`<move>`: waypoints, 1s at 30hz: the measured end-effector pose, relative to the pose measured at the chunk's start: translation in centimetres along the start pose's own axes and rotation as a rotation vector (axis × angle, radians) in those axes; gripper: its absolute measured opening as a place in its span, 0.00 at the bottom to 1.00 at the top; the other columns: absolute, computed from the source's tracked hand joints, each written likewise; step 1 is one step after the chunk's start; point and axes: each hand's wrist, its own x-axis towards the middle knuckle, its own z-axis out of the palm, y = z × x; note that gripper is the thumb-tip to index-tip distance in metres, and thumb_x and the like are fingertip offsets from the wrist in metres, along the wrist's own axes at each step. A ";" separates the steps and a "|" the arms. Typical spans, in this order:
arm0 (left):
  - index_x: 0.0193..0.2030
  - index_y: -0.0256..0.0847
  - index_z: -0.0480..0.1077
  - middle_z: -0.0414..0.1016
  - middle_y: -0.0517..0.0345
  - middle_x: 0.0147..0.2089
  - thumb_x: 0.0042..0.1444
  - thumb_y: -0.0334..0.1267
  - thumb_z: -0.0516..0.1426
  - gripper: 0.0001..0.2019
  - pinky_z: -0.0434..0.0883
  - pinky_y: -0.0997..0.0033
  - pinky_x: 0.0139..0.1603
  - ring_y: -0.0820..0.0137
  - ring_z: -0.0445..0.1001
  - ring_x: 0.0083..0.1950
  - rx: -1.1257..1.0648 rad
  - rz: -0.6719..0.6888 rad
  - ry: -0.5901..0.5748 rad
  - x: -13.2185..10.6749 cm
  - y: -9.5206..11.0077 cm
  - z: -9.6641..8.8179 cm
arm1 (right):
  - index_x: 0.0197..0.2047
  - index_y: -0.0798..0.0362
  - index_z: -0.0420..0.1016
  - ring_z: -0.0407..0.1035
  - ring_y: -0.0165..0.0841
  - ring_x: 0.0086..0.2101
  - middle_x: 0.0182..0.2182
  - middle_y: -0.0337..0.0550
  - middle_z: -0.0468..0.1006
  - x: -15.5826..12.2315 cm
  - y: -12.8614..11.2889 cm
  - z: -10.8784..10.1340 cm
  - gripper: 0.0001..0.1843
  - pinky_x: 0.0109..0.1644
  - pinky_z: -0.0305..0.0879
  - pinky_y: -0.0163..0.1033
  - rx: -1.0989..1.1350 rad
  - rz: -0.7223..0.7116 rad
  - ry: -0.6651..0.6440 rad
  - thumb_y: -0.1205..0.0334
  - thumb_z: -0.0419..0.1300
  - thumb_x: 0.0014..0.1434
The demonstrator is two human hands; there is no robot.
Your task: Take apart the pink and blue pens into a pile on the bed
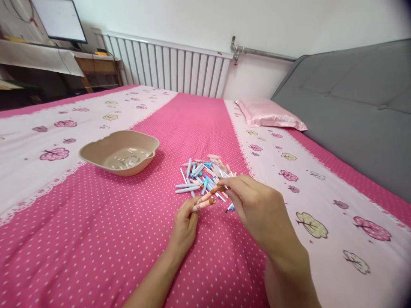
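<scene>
My left hand (186, 220) is closed around two slim pale-pink pens with brown ends. The lower pen (205, 204) points to the right, its brown end free. At the brown end of the upper pen (210, 194), my right hand (253, 201) pinches with thumb and fingertips, so both hands are on that pen. Just beyond my hands lies a loose pile of pens and pen parts (189, 186) in light blue, pink, white and bright blue. Part of the pile is hidden behind my right hand.
A beige plastic basin (147, 143) with small white pieces inside stands left of the pile on the pink dotted bedspread (135, 231). Farther off are a pink pillow (269, 113), a grey headboard (353, 94), a white radiator (167, 64) and a desk with a monitor (59, 19).
</scene>
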 end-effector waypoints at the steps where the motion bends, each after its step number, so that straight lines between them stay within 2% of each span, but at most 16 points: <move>1: 0.42 0.44 0.75 0.76 0.52 0.43 0.51 0.33 0.55 0.12 0.63 0.66 0.50 0.63 0.71 0.46 -0.004 -0.008 -0.003 0.0 0.1 0.0 | 0.41 0.50 0.74 0.70 0.33 0.31 0.31 0.42 0.76 -0.1 0.0 -0.1 0.11 0.33 0.64 0.37 -0.014 -0.005 0.000 0.68 0.53 0.59; 5: 0.41 0.43 0.75 0.76 0.52 0.42 0.49 0.34 0.56 0.12 0.62 0.64 0.52 0.61 0.71 0.47 -0.019 -0.043 -0.010 0.0 0.4 0.0 | 0.40 0.48 0.74 0.70 0.33 0.30 0.30 0.42 0.76 -0.3 -0.2 -0.3 0.12 0.30 0.62 0.37 -0.047 -0.013 0.007 0.66 0.51 0.60; 10: 0.43 0.43 0.75 0.76 0.52 0.42 0.51 0.35 0.54 0.13 0.63 0.63 0.50 0.61 0.71 0.46 0.027 0.000 -0.031 0.0 0.4 -0.1 | 0.42 0.49 0.74 0.71 0.33 0.30 0.31 0.44 0.77 -0.3 -0.1 -0.1 0.13 0.31 0.64 0.37 -0.006 -0.033 0.028 0.66 0.50 0.60; 18: 0.44 0.43 0.74 0.76 0.52 0.43 0.53 0.35 0.53 0.13 0.64 0.66 0.48 0.63 0.71 0.45 0.023 0.010 -0.025 0.0 -0.1 0.0 | 0.48 0.51 0.72 0.71 0.33 0.33 0.35 0.44 0.77 -0.2 -0.4 0.0 0.16 0.35 0.66 0.38 0.018 -0.072 -0.048 0.70 0.50 0.59; 20: 0.44 0.42 0.73 0.75 0.53 0.41 0.54 0.36 0.53 0.12 0.64 0.67 0.47 0.64 0.71 0.43 0.011 -0.012 -0.017 0.1 -0.1 0.0 | 0.52 0.50 0.69 0.71 0.33 0.34 0.37 0.44 0.77 0.1 0.0 0.0 0.19 0.36 0.67 0.38 0.079 -0.043 0.003 0.70 0.50 0.59; 22: 0.42 0.41 0.74 0.75 0.54 0.38 0.53 0.38 0.54 0.11 0.64 0.70 0.43 0.66 0.70 0.40 -0.018 -0.050 0.019 0.1 -0.1 0.0 | 0.52 0.49 0.69 0.71 0.32 0.35 0.39 0.43 0.77 0.6 0.9 0.3 0.20 0.38 0.67 0.38 0.147 0.046 0.107 0.69 0.50 0.58; 24: 0.39 0.40 0.74 0.74 0.57 0.34 0.53 0.41 0.55 0.10 0.64 0.73 0.39 0.69 0.69 0.35 -0.047 -0.093 0.074 0.2 0.0 0.0 | 0.50 0.49 0.70 0.71 0.33 0.35 0.39 0.43 0.77 1.5 2.5 1.3 0.18 0.40 0.66 0.38 0.171 0.183 0.182 0.68 0.50 0.58; 25: 0.36 0.39 0.74 0.73 0.58 0.32 0.53 0.42 0.56 0.10 0.63 0.74 0.37 0.70 0.68 0.33 -0.057 -0.111 0.096 0.2 0.1 0.0 | 0.49 0.50 0.71 0.71 0.34 0.35 0.38 0.44 0.77 1.9 3.5 2.1 0.17 0.41 0.66 0.39 0.153 0.256 0.171 0.68 0.50 0.58; 28: 0.32 0.39 0.72 0.70 0.60 0.28 0.53 0.44 0.56 0.10 0.62 0.76 0.35 0.72 0.65 0.31 -0.072 -0.147 0.137 0.3 0.4 -0.1 | 0.49 0.55 0.71 0.70 0.37 0.41 0.43 0.49 0.76 2.9 6.4 5.6 0.18 0.47 0.63 0.42 0.054 0.414 0.035 0.66 0.46 0.59; 30: 0.31 0.38 0.71 0.69 0.61 0.28 0.53 0.45 0.56 0.11 0.61 0.76 0.35 0.73 0.64 0.31 -0.097 -0.164 0.157 0.3 0.5 -0.1 | 0.51 0.59 0.69 0.67 0.40 0.46 0.45 0.54 0.74 3.1 7.8 8.3 0.20 0.50 0.60 0.43 0.002 0.434 -0.098 0.65 0.45 0.60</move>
